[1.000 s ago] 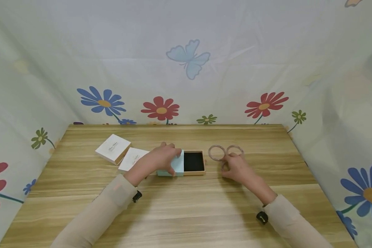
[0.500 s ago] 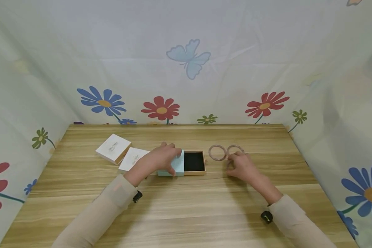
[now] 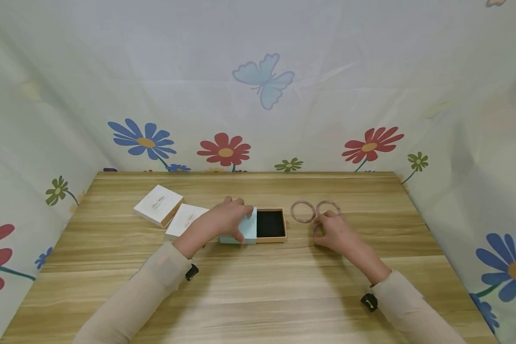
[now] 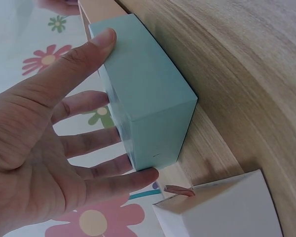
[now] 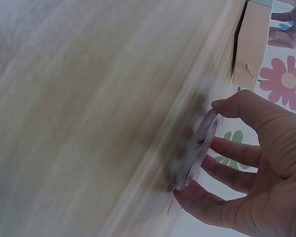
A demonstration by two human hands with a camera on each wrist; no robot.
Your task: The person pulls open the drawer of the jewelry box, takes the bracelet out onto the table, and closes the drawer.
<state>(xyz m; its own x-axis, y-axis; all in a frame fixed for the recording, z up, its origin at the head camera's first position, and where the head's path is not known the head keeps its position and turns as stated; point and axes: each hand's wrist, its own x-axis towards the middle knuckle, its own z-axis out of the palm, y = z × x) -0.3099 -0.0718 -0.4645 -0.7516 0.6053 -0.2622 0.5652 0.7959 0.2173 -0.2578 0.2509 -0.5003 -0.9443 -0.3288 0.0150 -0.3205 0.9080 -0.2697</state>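
My left hand (image 3: 223, 219) grips the light blue sleeve (image 3: 248, 229) of a small drawer-style box, thumb on the near side and fingers along the far side. From the sleeve's right end juts the tray (image 3: 271, 240), lined with a black pad (image 3: 271, 223). To the right, my right hand (image 3: 337, 234) pinches a clear, pinkish bangle (image 5: 193, 153) at its rim between thumb and fingers; the right wrist view shows it tilted close above or against the table. Two similar bangles lie just behind that hand, a left one (image 3: 292, 211) and a right one (image 3: 328, 201).
Two white boxes with printed lettering rest at the left, one farther back (image 3: 158, 204) and one nearer (image 3: 184, 220), partly behind my left forearm. A wooden table (image 3: 258, 296) carries everything. A flower-print curtain (image 3: 258, 114) stands behind its back edge.
My right hand has shifted slightly right with the bangle it pinches, and then stayed nearly still. My left hand and the light blue box keep their place.
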